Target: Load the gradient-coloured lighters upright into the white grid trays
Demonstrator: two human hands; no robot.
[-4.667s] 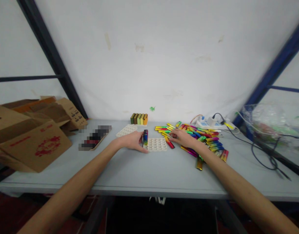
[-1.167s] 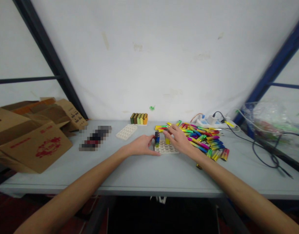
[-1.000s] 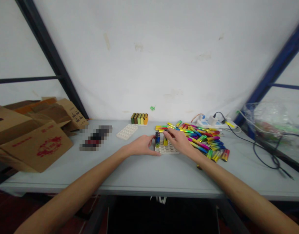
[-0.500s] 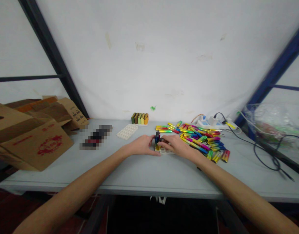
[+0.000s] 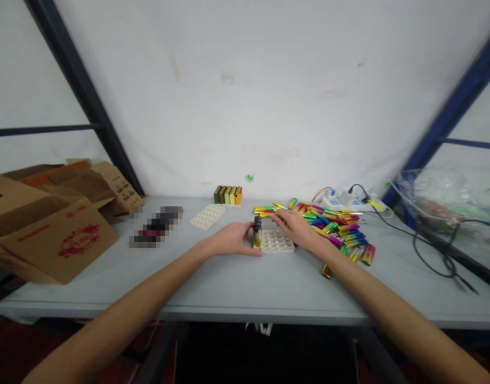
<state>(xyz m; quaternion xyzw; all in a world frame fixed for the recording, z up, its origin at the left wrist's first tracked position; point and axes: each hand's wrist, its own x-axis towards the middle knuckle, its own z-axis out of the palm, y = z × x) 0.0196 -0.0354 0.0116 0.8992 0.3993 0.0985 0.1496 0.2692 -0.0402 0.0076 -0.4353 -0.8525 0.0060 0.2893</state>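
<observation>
A white tray with round hollows (image 5: 277,241) lies on the grey table before me. Several upright lighters with dark tops (image 5: 258,232) stand along its left end. My left hand (image 5: 235,239) is curved round that end, its thumb and fingers spread to either side of the lighters. Above the tray's back right part is my right hand (image 5: 290,223), its fingers pinched at the near edge of a pile of shiny multicoloured lighters (image 5: 340,226). Whatever those fingertips hold is too small to make out.
At the back stands a block of upright lighters (image 5: 227,195), with another white tray (image 5: 207,216) in front. Cardboard boxes (image 5: 56,229) are on the left. A power strip (image 5: 344,201) and black cable (image 5: 418,248) lie to the right.
My right hand has moved away from the upright lighters, back and to the right, uncovering the tray. My left hand has stayed at the tray's left end.
</observation>
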